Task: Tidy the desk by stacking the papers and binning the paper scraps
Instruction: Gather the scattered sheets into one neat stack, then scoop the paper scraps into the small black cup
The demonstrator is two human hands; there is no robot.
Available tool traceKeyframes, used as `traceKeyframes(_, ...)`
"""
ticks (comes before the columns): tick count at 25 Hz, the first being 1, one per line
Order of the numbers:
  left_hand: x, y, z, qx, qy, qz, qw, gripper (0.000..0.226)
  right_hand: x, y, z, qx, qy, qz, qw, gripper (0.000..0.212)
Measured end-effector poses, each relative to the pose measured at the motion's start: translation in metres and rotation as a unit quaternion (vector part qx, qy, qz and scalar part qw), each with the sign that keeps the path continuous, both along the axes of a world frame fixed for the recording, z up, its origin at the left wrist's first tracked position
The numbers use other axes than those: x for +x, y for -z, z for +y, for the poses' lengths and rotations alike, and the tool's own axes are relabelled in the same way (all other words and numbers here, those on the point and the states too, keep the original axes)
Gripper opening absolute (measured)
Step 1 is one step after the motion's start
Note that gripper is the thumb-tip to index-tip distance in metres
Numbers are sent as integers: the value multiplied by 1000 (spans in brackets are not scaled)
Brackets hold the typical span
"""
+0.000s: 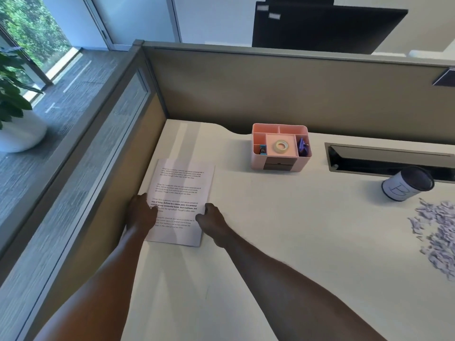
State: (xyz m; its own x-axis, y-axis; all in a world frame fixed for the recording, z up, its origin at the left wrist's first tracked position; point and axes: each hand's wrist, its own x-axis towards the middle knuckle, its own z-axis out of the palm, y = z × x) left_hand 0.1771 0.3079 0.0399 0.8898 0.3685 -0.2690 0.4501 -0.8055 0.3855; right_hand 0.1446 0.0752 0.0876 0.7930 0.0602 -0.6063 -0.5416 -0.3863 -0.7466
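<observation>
A flat stack of printed papers [181, 203] lies near the left edge of the smooth white desk [283, 242]. A pink plastic organiser [280, 147] at the back edge holds a tape roll [282, 145]. Torn paper scraps [435, 232] heap by the right edge, beside a cylindrical bin [406, 187]. The left hand [141, 212] presses the stack's left side; the right hand [211, 221], fingers curled, grips its right edge.

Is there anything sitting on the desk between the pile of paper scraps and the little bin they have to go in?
Nothing visible. The paper scraps lie just in front of the bin, with only bare desk between them. The pink organizer sits off to the left, out of that path.
</observation>
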Motion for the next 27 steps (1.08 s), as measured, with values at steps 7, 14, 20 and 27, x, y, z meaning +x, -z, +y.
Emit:
traceKeyframes(7, -41, -19, -23, -24, -36, -78, 996, 29, -23, -15, -11, -60, -22, -62, 996, 52)
traceKeyframes(14, -79, -31, -49, 20, 14, -108, 994, 51, -64, -15, -53, -166, -84, -131, 974, 51)
traceKeyframes(20, -108, -28, -100, 16, 74, -114, 991, 56, -105, 0, -123, -282, -125, -166, 937, 45)
traceKeyframes(27, -132, -15, -189, 23, 142, -98, 985, 55, -138, 13, -218, -318, -90, -170, 929, 41)
